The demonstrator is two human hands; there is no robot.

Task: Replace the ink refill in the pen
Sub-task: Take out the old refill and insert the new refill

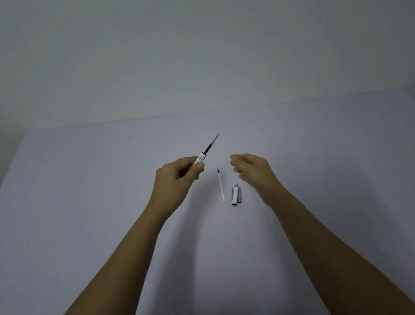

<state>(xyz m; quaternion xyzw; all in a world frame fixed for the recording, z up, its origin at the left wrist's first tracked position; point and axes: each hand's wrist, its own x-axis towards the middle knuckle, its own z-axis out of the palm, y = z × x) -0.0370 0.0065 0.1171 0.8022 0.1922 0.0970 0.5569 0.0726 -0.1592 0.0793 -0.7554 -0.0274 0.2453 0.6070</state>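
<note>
My left hand (179,176) grips a white pen body (200,158) with a dark refill (211,145) sticking out of its far end, pointing up and to the right above the table. A second thin white refill (221,185) with a dark tip lies flat on the table between my hands. Just right of it lies a white and silver pen cap (236,195). My right hand (252,170) hovers to the right of the lying refill, fingers loosely curled and apart, holding nothing.
A pale lavender table (74,221) spans the view, with a plain wall behind its far edge. Dark clothing shows at the bottom edge near my body.
</note>
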